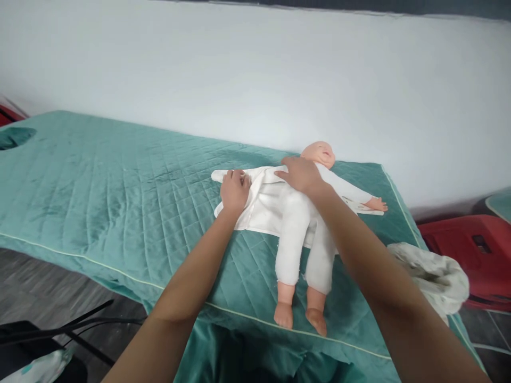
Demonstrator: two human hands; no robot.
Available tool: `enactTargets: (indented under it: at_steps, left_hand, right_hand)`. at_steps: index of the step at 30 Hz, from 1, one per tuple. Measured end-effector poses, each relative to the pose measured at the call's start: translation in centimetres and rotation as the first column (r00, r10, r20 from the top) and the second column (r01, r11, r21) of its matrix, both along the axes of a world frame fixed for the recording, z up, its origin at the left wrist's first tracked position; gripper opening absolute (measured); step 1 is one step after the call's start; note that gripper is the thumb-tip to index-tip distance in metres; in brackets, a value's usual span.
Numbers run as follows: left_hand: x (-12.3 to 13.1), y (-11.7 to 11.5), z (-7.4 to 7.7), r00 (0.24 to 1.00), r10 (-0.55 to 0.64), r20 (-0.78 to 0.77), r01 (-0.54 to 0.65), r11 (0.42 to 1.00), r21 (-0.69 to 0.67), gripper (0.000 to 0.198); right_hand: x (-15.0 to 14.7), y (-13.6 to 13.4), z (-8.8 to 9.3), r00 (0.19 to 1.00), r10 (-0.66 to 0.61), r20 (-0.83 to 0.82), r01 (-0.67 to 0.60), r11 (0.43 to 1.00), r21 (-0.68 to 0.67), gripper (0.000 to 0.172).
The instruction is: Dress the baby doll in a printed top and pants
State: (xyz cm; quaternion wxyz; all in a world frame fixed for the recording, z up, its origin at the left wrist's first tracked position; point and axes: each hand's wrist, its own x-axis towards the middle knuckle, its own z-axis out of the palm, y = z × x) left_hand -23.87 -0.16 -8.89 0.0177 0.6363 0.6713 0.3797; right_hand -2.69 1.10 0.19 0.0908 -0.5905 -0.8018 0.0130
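Note:
A baby doll (pixel 303 234) lies on its back on a teal quilted table (pixel 120 181), head toward the wall and bare feet toward me. It wears a white garment (pixel 263 205) that lies spread open under it. My left hand (pixel 234 190) is closed on the garment's sleeve, left of the doll's body. My right hand (pixel 299 173) rests on the doll's upper chest and shoulder, fingers pressed down on the white cloth there.
A crumpled white cloth (pixel 435 276) lies at the table's right edge. A red plastic seat (pixel 471 250) stands beyond it on the right. The white wall (pixel 255 74) runs behind the table. Black cables (pixel 80 324) cross the floor at lower left.

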Motion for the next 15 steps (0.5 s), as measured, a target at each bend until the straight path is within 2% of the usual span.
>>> enactTargets:
  at_steps: [2,4,6,7,9,11,13,15]
  left_hand:
    - [-0.3,-0.6,0.1,0.998,0.045,-0.052,-0.049,0.995,-0.081,0.026]
    - [-0.5,-1.1,0.2,0.994,0.062,-0.086,-0.076,0.982,-0.171,0.031]
    - [-0.5,-1.3,0.2,0.995,0.061,-0.077,-0.078,0.968,-0.237,0.032]
    - [-0.5,-1.3,0.1,0.997,0.049,-0.051,-0.060,0.967,-0.248,0.031]
    - [-0.3,-1.2,0.1,0.999,0.004,0.034,0.003,0.974,-0.224,0.027]
    - [0.1,-0.8,0.2,0.987,-0.066,0.149,0.093,0.979,-0.182,0.025]
    - [0.6,-0.5,0.7,0.954,-0.126,0.272,0.176,0.970,-0.167,0.024]
    - [1.3,-0.1,1.6,0.908,-0.159,0.388,0.235,0.959,-0.159,0.023]
  right_hand:
    - [2.5,-1.2,-0.3,0.986,-0.050,-0.160,0.063,0.995,0.076,0.044]
    - [5.4,-2.6,-1.4,0.924,-0.117,-0.364,0.196,0.962,0.188,0.042]
    - [8.0,-4.0,-2.9,0.804,-0.242,-0.543,0.444,0.852,0.277,0.041]
    - [9.0,-4.6,-3.7,0.736,-0.332,-0.591,0.557,0.793,0.248,0.042]
    - [10.2,-5.7,-4.8,0.658,-0.503,-0.560,0.660,0.743,0.109,0.043]
    - [10.6,-6.3,-5.1,0.646,-0.620,-0.445,0.690,0.724,-0.006,0.047]
    - [10.4,-6.6,-4.8,0.647,-0.672,-0.359,0.710,0.704,-0.039,0.052]
    - [10.1,-6.6,-4.4,0.654,-0.677,-0.338,0.706,0.706,-0.050,0.054]
